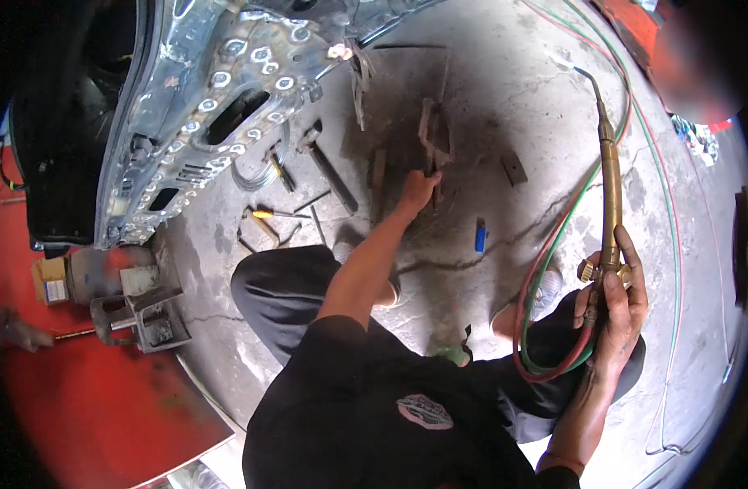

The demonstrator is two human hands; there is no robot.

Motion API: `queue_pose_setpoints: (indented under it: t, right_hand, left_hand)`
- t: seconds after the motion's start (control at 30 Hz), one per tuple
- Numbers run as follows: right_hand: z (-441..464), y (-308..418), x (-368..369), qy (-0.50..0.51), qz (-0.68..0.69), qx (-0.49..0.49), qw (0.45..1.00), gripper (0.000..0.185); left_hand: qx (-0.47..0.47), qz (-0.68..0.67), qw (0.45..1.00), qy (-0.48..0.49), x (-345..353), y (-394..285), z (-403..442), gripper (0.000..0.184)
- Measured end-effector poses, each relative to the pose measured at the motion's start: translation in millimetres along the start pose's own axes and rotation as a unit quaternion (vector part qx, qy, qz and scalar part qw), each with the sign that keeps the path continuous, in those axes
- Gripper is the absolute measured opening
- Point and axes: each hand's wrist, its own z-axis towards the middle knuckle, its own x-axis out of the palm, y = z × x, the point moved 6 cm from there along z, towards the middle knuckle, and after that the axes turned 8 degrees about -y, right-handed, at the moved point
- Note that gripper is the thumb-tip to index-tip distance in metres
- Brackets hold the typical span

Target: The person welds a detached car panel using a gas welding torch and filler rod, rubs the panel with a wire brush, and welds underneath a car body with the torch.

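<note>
My right hand (pixel 622 297) is closed around the valve end of a brass gas torch (pixel 609 187). The torch points upward, and a small bright flame shows at its bent tip. A red and a green hose (pixel 525 314) loop down from its base. Stretched forward and low over the floor, my left hand (pixel 420 191) has its fingers wrapped round a rusty metal tool (pixel 435 134) with a loop-shaped, frame-like upper part. Its exact kind is unclear in the shadow. To its right lies a dark flat metal piece (pixel 514 169).
A car body panel (pixel 219 102) with many weld spots stands at upper left. Hammers (pixel 332 171), a yellow-handled screwdriver (pixel 264 214), coiled wire (pixel 252 179) and a blue lighter-like item (pixel 480 235) lie on concrete. A vise (pixel 146 306) and another person's hand (pixel 24 334) are left.
</note>
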Motion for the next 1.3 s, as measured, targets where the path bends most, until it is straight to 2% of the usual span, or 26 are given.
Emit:
queue_pose_setpoints:
  t: [0.03,0.17,0.27,0.37,0.47,0.57,0.6,0.7,0.73,0.8,0.83,0.9,0.97,1.07,1.17,1.3]
  right_hand:
    - [1.0,0.9,0.5,-0.004,-0.006,-0.001,1.000,0.060]
    - [4.0,-6.0,-1.1,-0.003,-0.003,0.009,1.000,0.063]
    - [5.6,-6.5,1.8,-0.020,0.000,0.017,1.000,0.065]
    - [8.6,-9.0,4.9,-0.020,-0.003,0.016,1.000,0.065]
    - [9.5,-8.5,9.3,-0.009,-0.004,0.020,1.000,0.065]
    - [5.9,-7.2,10.0,-0.002,-0.011,0.022,1.000,0.064]
    - [5.3,-6.8,11.4,-0.002,-0.012,0.020,1.000,0.064]
    - [3.9,-6.0,10.0,0.002,-0.006,0.016,1.000,0.063]
    - [3.2,-5.6,9.6,0.005,-0.002,0.015,1.000,0.062]
    - [0.2,-3.6,6.7,0.006,0.002,0.024,1.000,0.063]
    - [0.1,-5.0,4.5,0.008,0.009,0.026,1.000,0.064]
    - [0.2,-5.7,0.9,0.015,0.017,0.020,1.000,0.065]
    - [-0.8,-4.4,-3.4,0.023,0.015,0.007,1.000,0.065]
    - [-6.0,3.4,-7.3,0.032,0.019,0.007,0.999,0.065]
    - [-7.8,4.0,-15.4,0.018,0.029,0.008,0.999,0.065]
    - [-5.5,2.3,-20.7,0.000,0.037,0.011,0.999,0.066]
  left_hand:
    - [-0.022,-0.048,0.999,-0.007,19.7,33.1,11.4,0.056]
    - [-0.074,-0.225,0.971,0.041,35.0,45.8,29.1,0.050]
    - [-0.108,-0.290,0.951,-0.010,0.0,-12.6,15.8,0.047]
    - [-0.173,-0.369,0.913,-0.003,-9.0,-11.7,36.5,0.043]
    - [-0.213,-0.237,0.941,-0.110,-25.2,33.2,76.6,0.042]
    - [-0.078,-0.015,0.992,-0.100,-40.7,70.1,90.3,0.049]
    - [-0.058,0.027,0.988,-0.140,-45.4,85.7,83.9,0.052]
    - [0.041,0.080,0.946,-0.311,-72.8,75.0,59.8,0.057]
    - [0.094,0.046,0.911,-0.399,-97.0,22.6,37.8,0.057]
    - [0.155,0.035,0.851,-0.501,-130.1,-43.7,12.4,0.053]
    - [0.168,0.056,0.836,-0.520,-141.2,-67.5,18.0,0.049]
    - [0.154,0.108,0.852,-0.488,-152.8,-87.5,38.6,0.043]
    - [0.099,0.174,0.904,-0.378,-154.5,-93.8,65.8,0.037]
    - [0.047,0.152,0.906,-0.393,-154.3,-90.8,76.9,0.032]
    - [0.105,0.203,0.888,-0.400,-153.0,-78.4,91.5,0.028]
    - [0.095,0.235,0.886,-0.388,-154.8,-74.9,103.6,0.029]
